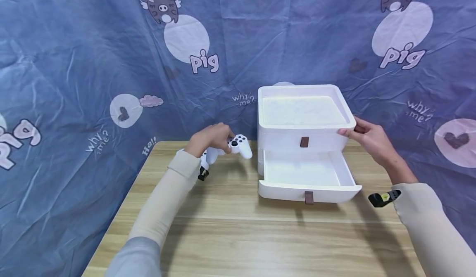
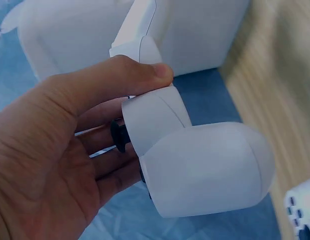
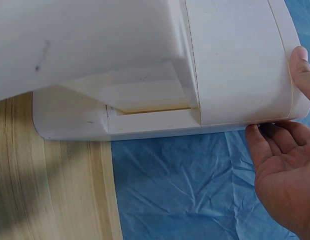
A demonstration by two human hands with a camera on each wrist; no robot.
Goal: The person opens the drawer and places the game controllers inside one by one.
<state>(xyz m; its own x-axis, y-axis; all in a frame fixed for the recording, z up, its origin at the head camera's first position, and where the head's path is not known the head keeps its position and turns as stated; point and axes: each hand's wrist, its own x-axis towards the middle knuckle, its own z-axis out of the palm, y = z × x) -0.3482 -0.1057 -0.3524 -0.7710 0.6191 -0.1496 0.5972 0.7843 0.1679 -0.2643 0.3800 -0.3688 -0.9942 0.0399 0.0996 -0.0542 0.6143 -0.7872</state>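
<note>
My left hand [image 1: 213, 138] pinches a white game controller [image 1: 243, 146] above the table's back left part. In the left wrist view the thumb lies across the controller [image 2: 210, 170], with the other fingers behind it and a black thumbstick near them. A second white object with dark buttons [image 2: 301, 210], partly cut off, shows at the lower right there. On the right stands a white two-drawer storage box [image 1: 279, 138], its lower drawer [image 1: 284, 192] pulled out and its upper one closed. My right hand [image 1: 373, 143] grips the box's upper right side, thumb near the front corner.
The wooden table [image 1: 238, 244] extends in front of the box. A blue printed cloth [image 1: 238, 41] hangs right behind it. The pulled-out drawer juts toward the front, with a brown tab [image 1: 309, 197] on its face. The box has a shallow open tray [image 1: 305, 110] on top.
</note>
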